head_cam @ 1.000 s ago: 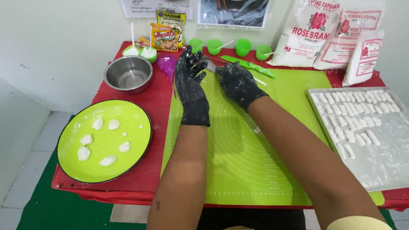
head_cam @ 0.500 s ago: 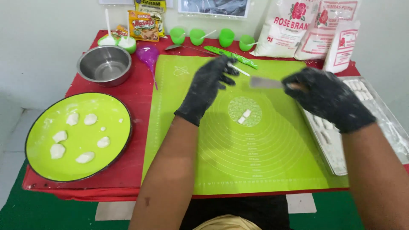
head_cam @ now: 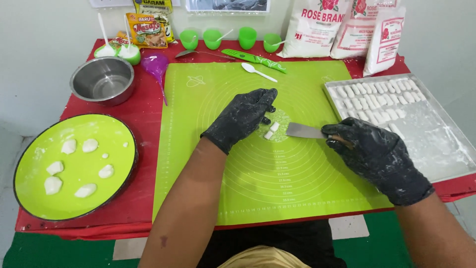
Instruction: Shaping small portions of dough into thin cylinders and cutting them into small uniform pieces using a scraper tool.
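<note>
Scraper (head_cam: 305, 131) now down at the dough pieces (head_cam: 271, 130) on the mat (head_cam: 297, 198).

The right hand (head_cam: 379, 159), fingers closed round the scraper's handle, has brought the blade from mid-air half a second ago to just beside the two small white pieces at the mat's centre. The left hand (head_cam: 243, 116) has dropped from above to rest loosely curled, fingertips beside them. By this, cutting or lifting is under way. Cut pieces fill the tray (head_cam: 436, 144); lumps wait on the plate (head_cam: 29, 198).

Bright, even light; sharp, soft shadows
</note>
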